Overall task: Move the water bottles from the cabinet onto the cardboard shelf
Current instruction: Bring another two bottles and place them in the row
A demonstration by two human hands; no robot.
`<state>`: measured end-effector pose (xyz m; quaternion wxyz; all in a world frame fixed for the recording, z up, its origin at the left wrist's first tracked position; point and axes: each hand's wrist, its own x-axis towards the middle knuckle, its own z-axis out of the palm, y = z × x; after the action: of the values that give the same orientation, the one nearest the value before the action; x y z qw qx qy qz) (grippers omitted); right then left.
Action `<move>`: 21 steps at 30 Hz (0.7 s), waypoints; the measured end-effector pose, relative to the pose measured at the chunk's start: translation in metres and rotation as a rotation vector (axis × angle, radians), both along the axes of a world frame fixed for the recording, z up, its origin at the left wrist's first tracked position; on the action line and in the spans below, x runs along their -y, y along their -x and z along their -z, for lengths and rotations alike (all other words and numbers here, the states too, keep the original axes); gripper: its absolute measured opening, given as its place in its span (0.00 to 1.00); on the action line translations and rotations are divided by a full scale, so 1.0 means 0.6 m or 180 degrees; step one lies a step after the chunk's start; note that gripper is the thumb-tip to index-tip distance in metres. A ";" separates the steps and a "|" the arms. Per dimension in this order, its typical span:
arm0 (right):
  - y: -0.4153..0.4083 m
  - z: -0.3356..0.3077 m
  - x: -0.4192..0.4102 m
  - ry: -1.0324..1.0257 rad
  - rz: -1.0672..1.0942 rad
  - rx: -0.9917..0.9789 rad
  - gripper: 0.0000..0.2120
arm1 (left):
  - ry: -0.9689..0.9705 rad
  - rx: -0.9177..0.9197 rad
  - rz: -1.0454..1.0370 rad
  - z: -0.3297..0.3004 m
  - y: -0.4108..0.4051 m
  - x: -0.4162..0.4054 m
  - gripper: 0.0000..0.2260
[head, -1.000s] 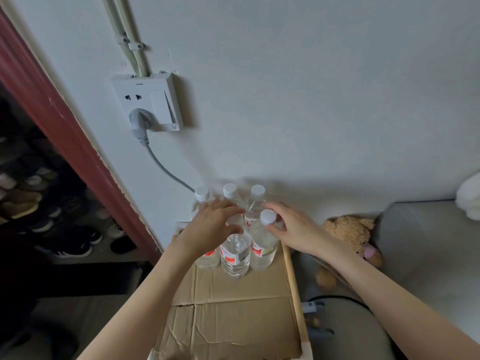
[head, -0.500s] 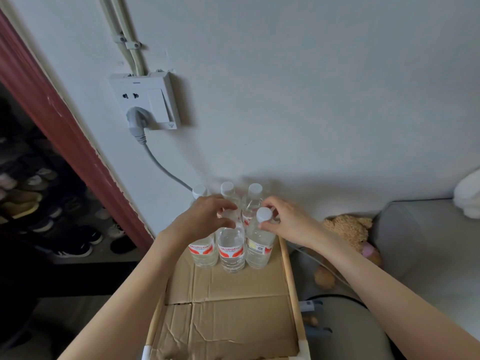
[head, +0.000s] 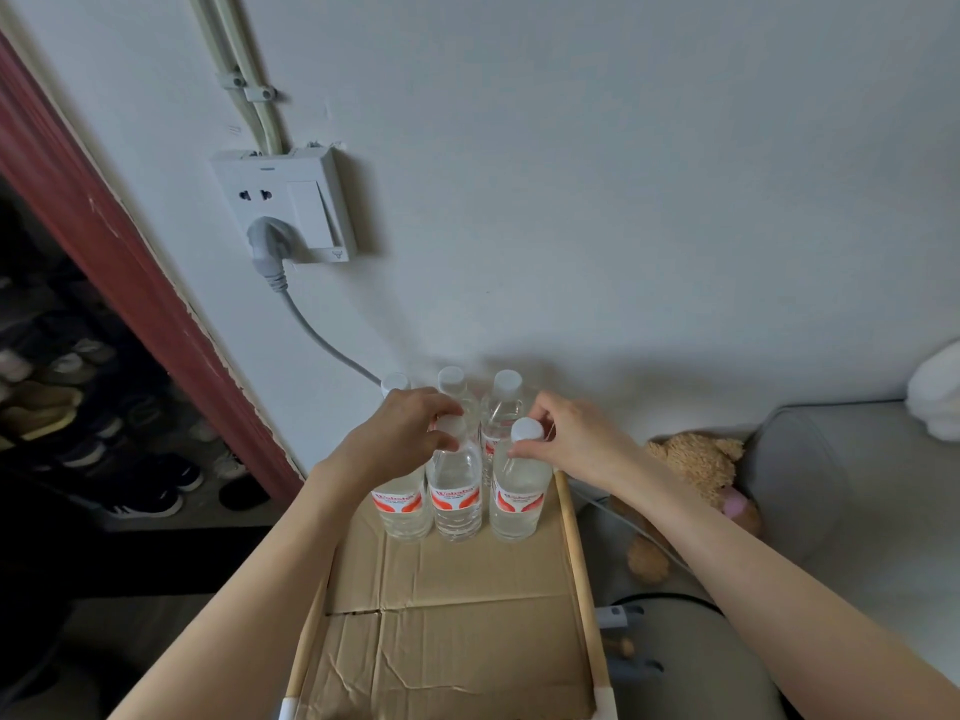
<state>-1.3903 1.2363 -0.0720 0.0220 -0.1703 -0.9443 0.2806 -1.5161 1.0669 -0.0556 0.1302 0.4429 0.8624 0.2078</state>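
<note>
Wall: big pale grey painted wall fills the far side, and the bottles stand right up against its foot.
Door frame: dark red wooden door frame slants down the left, with shoes in the dim space beyond it.
Sofa: grey padded sofa sits at right, just beside the shelf.
Shelf: brown corrugated cardboard shelf with pale wooden side rails runs from the near edge to the wall; the creased near half is bare.
Teddy: tan plush teddy bear is slumped between the shelf's right rail and the sofa.
Socket: white plastic wall socket and switch block sits high on the left, with a grey plug and cable trailing down behind the bottles.
Bottles: clear plastic water bottles with white caps and red-and-white labels are clustered upright at the far end of the shelf, three in the near row touching side by side and more behind.
Left hand: the left hand is on top of the middle near bottle, fingers closed round its cap and neck.
Right hand: the right hand is over the right near bottle, thumb and fingers pinched on its white cap.
Both bottles: bases down on the cardboard, upright.
</note>
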 end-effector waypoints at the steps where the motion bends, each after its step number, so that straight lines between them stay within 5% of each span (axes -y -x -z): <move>1: 0.001 -0.001 0.002 -0.0052 0.0016 -0.0013 0.21 | 0.0007 -0.0017 -0.0008 0.000 0.000 -0.001 0.17; 21: 0.012 0.005 0.018 -0.0038 -0.0426 -0.0126 0.15 | -0.0255 0.0135 0.0021 0.011 -0.004 0.004 0.15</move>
<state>-1.3975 1.2252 -0.0751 0.0229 -0.1010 -0.9546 0.2792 -1.5136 1.0646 -0.0624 0.1313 0.4461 0.8490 0.2511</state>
